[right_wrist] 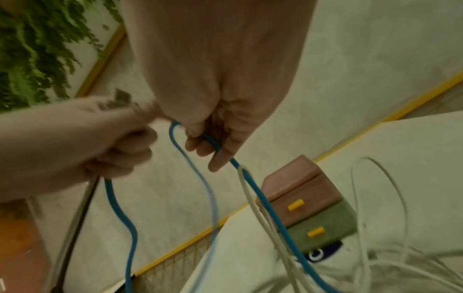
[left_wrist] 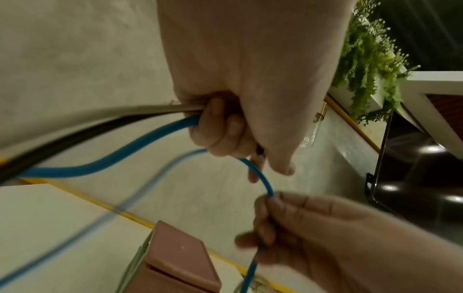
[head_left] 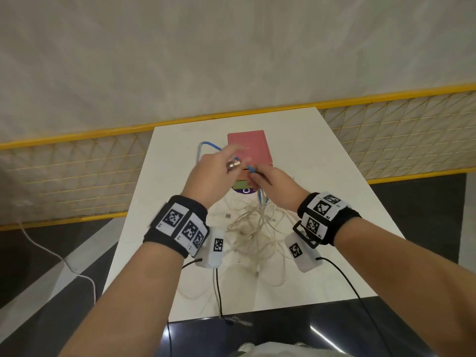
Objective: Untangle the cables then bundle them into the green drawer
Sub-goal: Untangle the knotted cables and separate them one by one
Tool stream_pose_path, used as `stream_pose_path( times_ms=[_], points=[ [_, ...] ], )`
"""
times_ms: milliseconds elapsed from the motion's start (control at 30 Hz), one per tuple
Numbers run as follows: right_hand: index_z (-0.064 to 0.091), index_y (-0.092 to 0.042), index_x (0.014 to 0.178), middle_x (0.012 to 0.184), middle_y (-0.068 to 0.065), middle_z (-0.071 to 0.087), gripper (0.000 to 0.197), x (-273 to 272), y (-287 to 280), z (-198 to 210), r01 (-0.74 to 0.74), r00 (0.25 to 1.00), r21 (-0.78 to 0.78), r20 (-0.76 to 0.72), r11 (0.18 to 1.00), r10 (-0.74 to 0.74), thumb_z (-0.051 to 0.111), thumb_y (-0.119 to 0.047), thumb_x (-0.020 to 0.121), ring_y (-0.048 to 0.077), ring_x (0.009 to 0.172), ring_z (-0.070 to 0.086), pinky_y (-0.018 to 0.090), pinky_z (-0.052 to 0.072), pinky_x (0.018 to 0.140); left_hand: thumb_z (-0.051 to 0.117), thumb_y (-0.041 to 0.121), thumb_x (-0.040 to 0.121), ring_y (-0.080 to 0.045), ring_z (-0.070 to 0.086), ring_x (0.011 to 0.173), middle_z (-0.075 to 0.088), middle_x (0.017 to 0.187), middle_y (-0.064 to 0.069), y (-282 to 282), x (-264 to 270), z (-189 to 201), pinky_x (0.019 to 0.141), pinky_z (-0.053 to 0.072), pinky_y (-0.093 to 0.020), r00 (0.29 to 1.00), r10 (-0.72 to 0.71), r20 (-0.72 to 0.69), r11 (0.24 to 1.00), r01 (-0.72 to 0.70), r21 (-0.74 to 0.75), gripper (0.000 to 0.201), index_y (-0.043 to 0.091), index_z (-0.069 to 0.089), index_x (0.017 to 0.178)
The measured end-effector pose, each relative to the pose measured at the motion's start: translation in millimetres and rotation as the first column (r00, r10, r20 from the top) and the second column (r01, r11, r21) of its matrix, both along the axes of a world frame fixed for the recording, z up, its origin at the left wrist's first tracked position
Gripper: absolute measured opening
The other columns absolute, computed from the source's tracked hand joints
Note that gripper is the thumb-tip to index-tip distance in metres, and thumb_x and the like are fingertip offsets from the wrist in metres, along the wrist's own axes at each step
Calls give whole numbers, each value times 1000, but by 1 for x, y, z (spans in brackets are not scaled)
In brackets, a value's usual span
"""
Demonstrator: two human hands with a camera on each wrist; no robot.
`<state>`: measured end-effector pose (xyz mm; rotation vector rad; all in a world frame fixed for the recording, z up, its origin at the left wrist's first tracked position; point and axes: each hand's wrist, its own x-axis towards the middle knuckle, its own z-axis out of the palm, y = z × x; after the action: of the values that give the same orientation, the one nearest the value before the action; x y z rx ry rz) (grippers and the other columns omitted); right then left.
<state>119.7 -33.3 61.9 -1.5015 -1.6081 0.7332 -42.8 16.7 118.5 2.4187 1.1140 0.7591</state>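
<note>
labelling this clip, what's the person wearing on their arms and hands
Bare forearms, no sleeves. Each wrist carries a black band with white square tags bearing black-and-white coded markers, plus a small white camera box underneath, trailing a thin black cable. The left hand wears a metallic ring.

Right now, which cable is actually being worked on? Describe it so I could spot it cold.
On the white table, in front of the pink-topped drawer unit, both hands are raised over a heap of pale cables. The blue cable runs between the left hand and right hand, the only bright blue one.
</note>
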Motion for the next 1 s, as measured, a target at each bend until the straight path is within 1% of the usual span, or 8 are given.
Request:
stream_pose_path(
  times_ms=[100, 167, 333, 433, 567, 667, 833, 1000],
  points=[
    [56, -8, 90, 77, -2, 58, 14, -1, 4, 11, 14, 1000, 99, -14, 995, -12, 45, -9, 99, -4, 70, 54, 13, 43, 68, 59, 40, 95, -23, 51, 63, 47, 59, 9, 3, 2, -7, 61, 47, -32, 999, 35, -33, 999, -36, -4, 24, 17, 61, 96],
    [54, -11, 94, 85, 1, 61, 11, -1, 7, 8, 11, 1000, 79, 8, 997, -12, 45, -8, 99, 12, 80, 58, 27, 46, 77, 62, 36, 94, -22, 45, 56, 47, 55, 8, 6, 1, -4, 53, 39, -29, 991, 79, 108, 995, -85, 48, 21, 14, 60, 92],
    [50, -16, 89, 79, -9, 55, 14, 2, 7, 2, 62, 998, 2, -14, 998, -62, 43, -9, 99, 11, 76, 57, 35, 49, 78, 62, 39, 94, -26, 45, 55, 55, 61, -11, 8, -5, 15, 54, 38, -32, 894, 169, 415, 975, -212, 60, 25, 14, 60, 91],
    [50, -21, 82, 82, -2, 59, 20, 3, 9, 13, 85, 991, 61, -106, 995, -78, 44, -11, 99, 24, 85, 64, 43, 53, 85, 60, 41, 95, -13, 44, 50, 45, 54, 3, 4, -8, 16, 52, 37, -24, 926, 146, 349, 985, -170, 38, 20, 26, 63, 108],
    [53, -27, 86, 82, -5, 61, 21, 0, 9, 32, 35, 993, 151, -113, 988, -18, 47, -11, 98, 11, 78, 61, 31, 51, 79, 61, 40, 94, -8, 47, 53, 58, 64, 2, -5, 0, 13, 58, 41, -25, 983, 62, 174, 998, -62, -7, 19, 29, 67, 108],
    [58, -19, 91, 82, -10, 60, 15, 0, 6, 26, 23, 998, 95, -55, 995, -18, 49, -9, 97, 6, 75, 59, 28, 50, 78, 59, 36, 96, -15, 46, 57, 64, 73, -7, -2, 1, 15, 57, 38, -26, 943, 103, 316, 994, -111, 9, 20, 17, 66, 92],
    [55, -9, 93, 80, -6, 59, 10, 5, -6, 5, 42, 999, -20, 17, 999, -42, 46, -6, 97, 9, 76, 60, 31, 49, 77, 59, 36, 96, -7, 45, 55, 56, 67, 5, 5, -5, 22, 57, 38, -26, 859, 179, 479, 982, -186, -33, 17, 20, 66, 96],
    [53, -9, 95, 81, -7, 60, 12, 0, -3, 12, 43, 977, 27, -209, 999, -37, 43, -2, 98, -3, 73, 63, 21, 55, 75, 56, 44, 96, -8, 39, 48, 43, 56, 6, -2, -1, 17, 48, 30, -19, 977, 99, 187, 993, -84, -82, 22, 25, 66, 101]
  ],
)
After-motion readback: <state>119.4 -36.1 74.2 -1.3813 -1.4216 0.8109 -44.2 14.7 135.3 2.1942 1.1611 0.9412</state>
